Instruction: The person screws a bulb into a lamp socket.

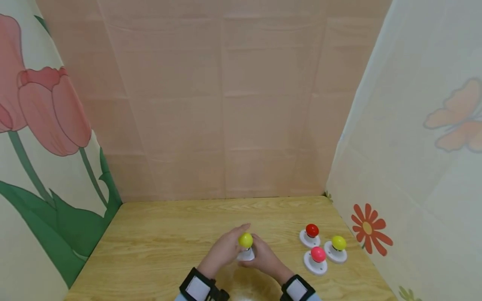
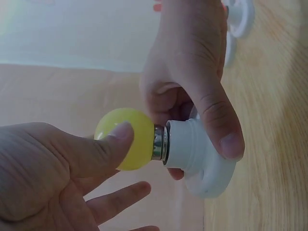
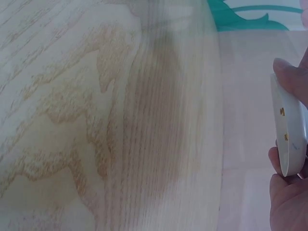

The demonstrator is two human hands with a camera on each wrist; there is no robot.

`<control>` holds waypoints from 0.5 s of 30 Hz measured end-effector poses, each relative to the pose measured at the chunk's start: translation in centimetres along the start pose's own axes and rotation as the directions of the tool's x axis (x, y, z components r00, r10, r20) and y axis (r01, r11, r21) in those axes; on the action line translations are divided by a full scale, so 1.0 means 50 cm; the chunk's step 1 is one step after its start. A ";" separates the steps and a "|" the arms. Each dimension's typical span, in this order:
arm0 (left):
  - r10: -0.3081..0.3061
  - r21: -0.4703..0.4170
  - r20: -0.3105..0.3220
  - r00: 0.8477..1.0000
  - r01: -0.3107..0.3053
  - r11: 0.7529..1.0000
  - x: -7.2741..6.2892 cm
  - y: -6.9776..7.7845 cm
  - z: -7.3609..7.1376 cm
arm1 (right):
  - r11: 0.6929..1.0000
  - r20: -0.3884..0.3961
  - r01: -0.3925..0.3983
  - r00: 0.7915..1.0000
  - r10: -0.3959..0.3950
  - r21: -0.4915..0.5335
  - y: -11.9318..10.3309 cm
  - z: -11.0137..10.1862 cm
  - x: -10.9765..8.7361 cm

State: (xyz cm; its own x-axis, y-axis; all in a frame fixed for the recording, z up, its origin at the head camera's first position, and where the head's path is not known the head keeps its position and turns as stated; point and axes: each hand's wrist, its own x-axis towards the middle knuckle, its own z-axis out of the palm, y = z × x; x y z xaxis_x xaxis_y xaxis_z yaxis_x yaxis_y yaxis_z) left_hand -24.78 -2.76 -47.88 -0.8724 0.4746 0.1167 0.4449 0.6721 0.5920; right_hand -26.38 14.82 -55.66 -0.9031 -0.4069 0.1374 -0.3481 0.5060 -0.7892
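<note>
Between thumb and fingers, my left hand (image 1: 224, 247) pinches a round yellow light bulb (image 2: 144, 139). My right hand (image 1: 265, 256) grips a white lamp socket (image 2: 180, 139) by its round base, its thumb across the base in the left wrist view. Part of the bulb's metal screw cap (image 2: 158, 143) shows at the socket's mouth. Bulb and socket are held in line, bulb uppermost in the head view. In the right wrist view the socket's underside (image 3: 283, 125) shows small brass-coloured spots and stands off the tabletop.
On the right of the wooden table (image 1: 169, 234) stand three white sockets with bulbs: a red bulb (image 1: 312, 230), a yellow bulb (image 1: 339, 243) and a pink bulb (image 1: 318, 254). A flower-printed sheet (image 1: 406, 200) rises close beside them. A plain pinkish sheet (image 1: 222, 104) hangs behind.
</note>
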 end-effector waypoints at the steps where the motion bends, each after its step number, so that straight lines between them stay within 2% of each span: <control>1: -0.007 -0.012 -0.010 1.000 0.007 1.000 -0.001 0.001 -0.002 | 1.000 0.000 -0.004 1.000 0.004 -0.003 0.000 0.000 0.001; 5: -0.072 -0.035 -0.121 0.990 0.068 0.997 0.000 0.005 -0.001 | 1.000 0.001 -0.019 1.000 0.019 -0.010 -0.002 -0.003 0.002; 8: -0.122 0.033 -0.233 0.965 0.133 0.991 0.003 0.008 0.009 | 0.999 0.008 -0.034 0.999 0.034 -0.010 -0.003 -0.004 0.003; 10: -0.130 0.112 -0.281 0.951 0.167 0.980 0.005 0.010 0.017 | 0.999 0.013 -0.047 0.999 0.047 0.000 -0.003 -0.004 0.004; 15: -0.117 0.256 -0.328 0.937 0.208 0.944 0.007 0.018 0.027 | 0.999 0.011 -0.042 0.999 0.042 0.029 -0.003 -0.003 0.007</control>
State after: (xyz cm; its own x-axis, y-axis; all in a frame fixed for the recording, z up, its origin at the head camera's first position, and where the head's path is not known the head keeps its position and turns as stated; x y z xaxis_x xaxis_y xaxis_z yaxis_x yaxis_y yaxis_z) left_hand -24.42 -1.22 -48.39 -0.9364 0.1794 0.3017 0.2904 0.8787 0.3790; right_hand -26.68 14.72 -55.39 -0.9139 -0.3941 0.0977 -0.3025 0.5004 -0.8112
